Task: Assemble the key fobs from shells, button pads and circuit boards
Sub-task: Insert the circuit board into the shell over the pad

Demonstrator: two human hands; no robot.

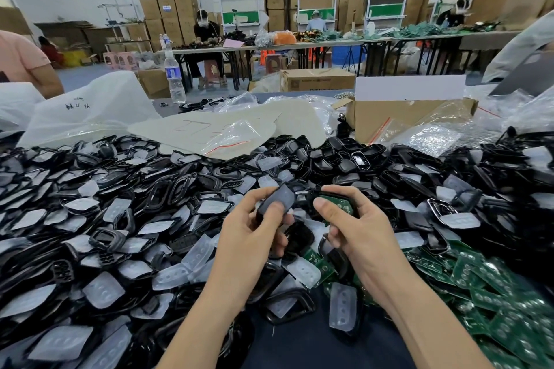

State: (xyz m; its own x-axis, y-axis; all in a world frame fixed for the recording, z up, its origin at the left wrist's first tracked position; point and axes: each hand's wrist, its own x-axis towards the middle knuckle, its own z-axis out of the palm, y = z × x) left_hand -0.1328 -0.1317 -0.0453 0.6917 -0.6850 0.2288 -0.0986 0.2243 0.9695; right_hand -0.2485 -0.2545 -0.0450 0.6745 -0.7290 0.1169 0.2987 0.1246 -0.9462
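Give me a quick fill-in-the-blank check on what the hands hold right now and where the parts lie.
1. The circuit board inside the shell gripped by the right hand is ____ in colour.
2. The dark shell cover is pinched by the ____ hand.
3. The heap of loose circuit boards lies on the person's ____ side.
4. The water bottle at the table's far edge stands ____.

Missing words: green; left; right; upright.
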